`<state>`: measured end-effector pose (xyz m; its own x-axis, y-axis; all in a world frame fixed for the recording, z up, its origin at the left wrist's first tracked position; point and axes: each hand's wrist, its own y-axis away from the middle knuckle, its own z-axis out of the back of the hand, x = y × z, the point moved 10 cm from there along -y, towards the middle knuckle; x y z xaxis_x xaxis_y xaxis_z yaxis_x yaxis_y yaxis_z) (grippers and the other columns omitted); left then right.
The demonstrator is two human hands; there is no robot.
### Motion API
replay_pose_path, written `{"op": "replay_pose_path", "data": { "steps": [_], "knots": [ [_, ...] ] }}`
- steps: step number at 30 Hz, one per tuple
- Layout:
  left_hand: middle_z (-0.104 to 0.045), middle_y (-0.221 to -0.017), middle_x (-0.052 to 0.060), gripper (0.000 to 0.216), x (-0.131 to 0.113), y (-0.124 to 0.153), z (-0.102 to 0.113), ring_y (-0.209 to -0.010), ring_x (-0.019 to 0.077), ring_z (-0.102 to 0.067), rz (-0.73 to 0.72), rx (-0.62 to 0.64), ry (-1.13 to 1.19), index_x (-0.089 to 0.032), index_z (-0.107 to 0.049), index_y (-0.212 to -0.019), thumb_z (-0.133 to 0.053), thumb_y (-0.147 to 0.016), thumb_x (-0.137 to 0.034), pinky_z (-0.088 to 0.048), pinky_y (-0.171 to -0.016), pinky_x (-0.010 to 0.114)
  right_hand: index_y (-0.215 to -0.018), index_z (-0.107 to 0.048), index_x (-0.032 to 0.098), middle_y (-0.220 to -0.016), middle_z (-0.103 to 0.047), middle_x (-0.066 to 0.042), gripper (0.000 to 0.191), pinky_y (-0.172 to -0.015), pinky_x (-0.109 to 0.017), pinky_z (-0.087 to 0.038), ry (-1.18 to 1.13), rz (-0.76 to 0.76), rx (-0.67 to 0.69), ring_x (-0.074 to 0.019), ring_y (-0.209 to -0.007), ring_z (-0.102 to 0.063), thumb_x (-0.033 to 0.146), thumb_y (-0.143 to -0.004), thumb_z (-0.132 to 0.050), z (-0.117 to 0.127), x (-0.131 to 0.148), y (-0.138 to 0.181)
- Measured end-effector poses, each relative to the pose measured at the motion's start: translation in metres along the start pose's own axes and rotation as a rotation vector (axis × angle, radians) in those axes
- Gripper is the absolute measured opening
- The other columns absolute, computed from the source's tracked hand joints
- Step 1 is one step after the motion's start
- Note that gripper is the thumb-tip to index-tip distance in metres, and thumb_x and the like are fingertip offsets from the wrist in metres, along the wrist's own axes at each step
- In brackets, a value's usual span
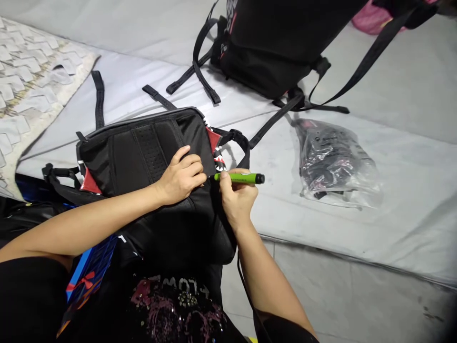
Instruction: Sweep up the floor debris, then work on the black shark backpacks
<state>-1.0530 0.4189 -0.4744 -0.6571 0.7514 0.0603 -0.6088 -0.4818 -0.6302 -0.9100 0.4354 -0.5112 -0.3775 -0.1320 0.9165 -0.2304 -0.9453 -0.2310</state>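
Note:
A black backpack (143, 147) with red and shark-tooth trim lies back-side up across my lap and the edge of a grey mat. My left hand (180, 176) rests on it with fingers curled, pressing or pinching the fabric near its right edge. My right hand (236, 197) is closed around a green pen-like tool (240, 178), which lies level with its tip pointing left at the fabric beside my left fingers.
A second black backpack (274, 43) with long straps lies at the far side of the grey mat (392, 205). A clear plastic bag of black parts (332, 162) sits to the right. A white woven rug (32, 81) is far left, something pink (371, 19) top right.

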Motion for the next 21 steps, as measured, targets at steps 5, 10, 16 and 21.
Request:
{"op": "replay_pose_path", "data": {
  "steps": [5, 10, 16, 21],
  "knots": [
    [-0.06, -0.081, -0.002, 0.016, 0.001, 0.0, -0.003, -0.1, 0.0152, -0.057, 0.001, -0.008, -0.013, -0.02, -0.06, -0.08, -0.057, -0.095, -0.025, -0.025, -0.121, 0.042, -0.077, -0.056, 0.02, -0.063, -0.059, 0.003, 0.024, -0.052, -0.026, -0.043, 0.141, 0.068, 0.067, -0.0133, -0.052, -0.056, 0.041, -0.089, -0.062, -0.004, 0.003, -0.007],
    [-0.06, -0.086, -0.001, 0.02, 0.002, 0.002, -0.01, -0.103, 0.0155, -0.057, 0.008, 0.039, -0.017, -0.021, -0.062, -0.083, -0.05, -0.098, -0.024, -0.031, -0.12, 0.045, -0.077, -0.057, 0.02, -0.065, -0.06, 0.001, 0.025, -0.054, -0.027, -0.043, 0.181, 0.121, 0.135, -0.0143, -0.055, -0.057, 0.041, -0.09, -0.06, -0.01, 0.009, -0.015],
    [-0.059, -0.087, -0.002, 0.022, 0.003, 0.003, -0.015, -0.104, 0.0162, -0.057, 0.009, 0.071, -0.03, -0.022, -0.063, -0.083, -0.048, -0.099, -0.024, -0.035, -0.118, 0.046, -0.074, -0.055, 0.021, -0.063, -0.059, 0.0, 0.025, -0.054, -0.027, -0.043, 0.223, 0.13, 0.175, -0.0149, -0.054, -0.056, 0.041, -0.088, -0.06, -0.016, 0.012, -0.022],
    [-0.059, -0.088, -0.002, 0.026, 0.006, 0.004, -0.023, -0.107, 0.0155, -0.056, 0.023, 0.133, -0.05, -0.025, -0.065, -0.085, -0.045, -0.1, -0.026, -0.032, -0.12, 0.045, -0.074, -0.054, 0.022, -0.063, -0.058, 0.001, 0.024, -0.054, -0.028, -0.042, 0.247, 0.12, 0.204, -0.0152, -0.055, -0.055, 0.041, -0.087, -0.059, -0.02, 0.01, -0.026]
  ]
}}
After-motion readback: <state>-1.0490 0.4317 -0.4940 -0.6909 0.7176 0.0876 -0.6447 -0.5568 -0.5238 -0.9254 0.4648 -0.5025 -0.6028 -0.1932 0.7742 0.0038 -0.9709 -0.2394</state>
